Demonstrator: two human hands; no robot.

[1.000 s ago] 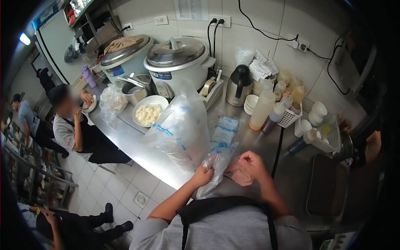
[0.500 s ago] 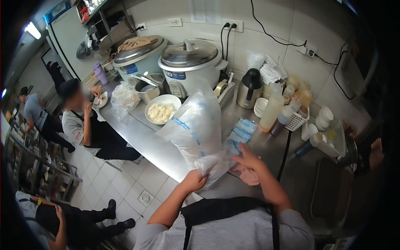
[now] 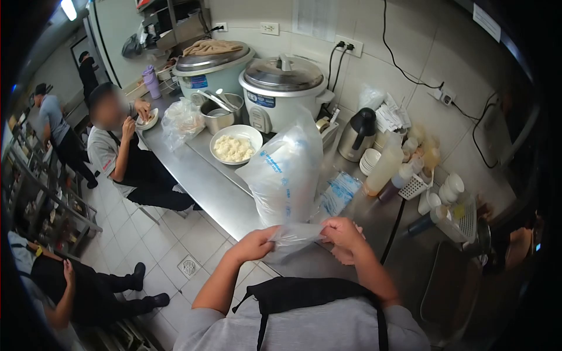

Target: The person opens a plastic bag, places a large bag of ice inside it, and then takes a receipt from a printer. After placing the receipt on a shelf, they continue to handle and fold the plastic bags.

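Observation:
A large clear plastic bag (image 3: 287, 175) with blue print stands full on the steel counter, its near end pulled toward me. My left hand (image 3: 257, 243) grips the left side of that near end. On the right side my right hand (image 3: 342, 233) pinches the same plastic, stretching it between both hands. A pink cloth (image 3: 344, 255) lies partly hidden under my right hand. Just beyond that hand is a flat pack of blue-printed plastic (image 3: 341, 193). Behind the bag, to the left, sits a white bowl of rice (image 3: 236, 145).
Two rice cookers (image 3: 283, 88) (image 3: 213, 64) stand along the wall. Farther right are a steel flask (image 3: 357, 136), bottles (image 3: 386, 167) and baskets (image 3: 459, 219). A seated person (image 3: 126, 152) eats at the counter's left end. Another person's legs (image 3: 111, 281) show at lower left.
My right hand has gone from open beside the bag to pinching its near end. The plastic there is now spread between both hands. The camera view has shifted slightly.

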